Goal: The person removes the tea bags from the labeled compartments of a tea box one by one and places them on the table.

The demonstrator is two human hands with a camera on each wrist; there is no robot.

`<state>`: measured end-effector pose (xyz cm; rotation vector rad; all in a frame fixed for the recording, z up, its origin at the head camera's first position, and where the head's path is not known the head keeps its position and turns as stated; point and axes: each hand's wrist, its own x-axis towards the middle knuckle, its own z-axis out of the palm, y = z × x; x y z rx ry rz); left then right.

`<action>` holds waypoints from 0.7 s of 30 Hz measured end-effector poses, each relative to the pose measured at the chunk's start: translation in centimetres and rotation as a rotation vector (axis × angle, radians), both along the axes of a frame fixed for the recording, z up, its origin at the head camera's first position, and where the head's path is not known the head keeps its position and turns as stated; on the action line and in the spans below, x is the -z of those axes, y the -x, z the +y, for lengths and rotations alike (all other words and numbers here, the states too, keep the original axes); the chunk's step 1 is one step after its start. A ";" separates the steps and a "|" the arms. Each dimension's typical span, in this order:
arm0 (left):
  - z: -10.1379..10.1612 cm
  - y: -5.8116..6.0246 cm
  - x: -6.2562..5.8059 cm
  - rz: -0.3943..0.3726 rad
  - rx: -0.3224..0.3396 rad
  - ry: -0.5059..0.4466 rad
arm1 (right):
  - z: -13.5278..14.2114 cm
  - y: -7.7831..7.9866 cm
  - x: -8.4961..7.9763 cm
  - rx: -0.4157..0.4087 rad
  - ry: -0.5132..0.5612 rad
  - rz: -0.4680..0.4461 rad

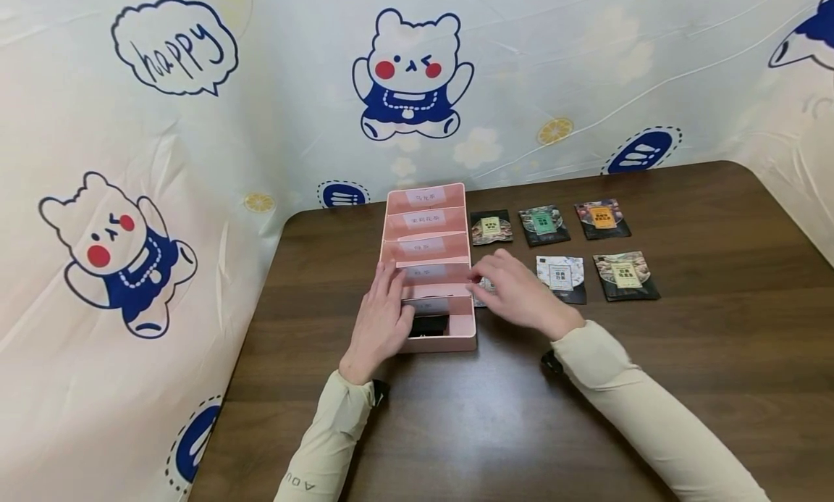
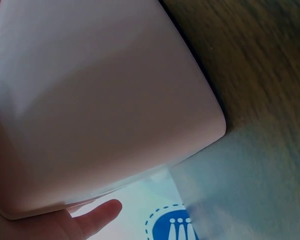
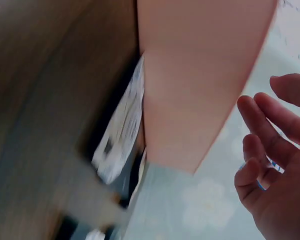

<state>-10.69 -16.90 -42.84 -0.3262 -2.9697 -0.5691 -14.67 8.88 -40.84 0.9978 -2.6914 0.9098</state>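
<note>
A long pink divided box stands on the table, its dividers carrying white labels with writing. My left hand rests on the box's left edge near its front, fingers extended. In the left wrist view, the box's pink wall hides most of that hand. My right hand is over the right edge with its fingers loosely bent; nothing shows between them in the right wrist view. Beneath it, a light-faced tea packet lies against the box. Inside the nearest compartment is a black item.
Right of the box lie several tea packets: a pale-labelled one, a green-labelled one, an orange-labelled one, a white-topped one and a dark one. A printed cloth hangs behind the brown table.
</note>
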 end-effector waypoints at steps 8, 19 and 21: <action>0.0 0.0 0.0 0.020 0.001 0.009 | -3.7 -0.8 -0.5 -0.027 -0.120 0.111; 0.1 0.0 0.1 0.043 0.000 0.016 | -6.4 -1.4 0.4 -0.027 -0.244 0.171; 0.1 0.0 0.1 0.043 0.001 0.020 | -6.5 -1.5 0.6 -0.027 -0.244 0.180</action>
